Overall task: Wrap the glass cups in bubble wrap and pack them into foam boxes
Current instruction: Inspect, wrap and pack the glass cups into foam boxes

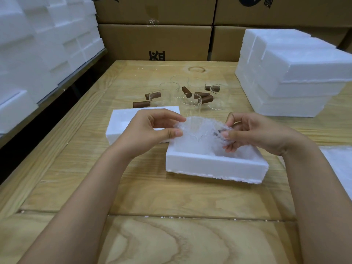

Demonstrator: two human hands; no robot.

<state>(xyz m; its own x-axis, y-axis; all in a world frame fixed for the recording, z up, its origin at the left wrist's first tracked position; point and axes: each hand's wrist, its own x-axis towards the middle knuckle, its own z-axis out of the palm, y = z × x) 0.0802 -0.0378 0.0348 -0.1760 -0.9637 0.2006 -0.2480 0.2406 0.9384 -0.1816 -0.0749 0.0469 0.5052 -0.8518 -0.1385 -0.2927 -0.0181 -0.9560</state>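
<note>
Both hands hold one bundle of bubble wrap point(202, 133) just above the far edge of an open foam box point(215, 164) that sits on the wooden table point(152, 197). The left hand point(152, 130) pinches the left edge of the wrap between thumb and forefinger, the other fingers loosely curled. The right hand point(253, 132) grips the right side of the bundle with thumb and fingertips closed on it. Inside the wrap a glass cup seems to be hidden; a dark shape near the right fingers may be its brown handle, but the plastic blurs it. To the left of the box, touching nothing else, lies a foam lid point(125, 121). Farther away on the table stand several unwrapped glass cups point(190, 103) with brown handles, close together. At the far right is a stack of closed foam boxes point(289, 77), and cardboard cartons point(156, 40) stand behind the table.
</note>
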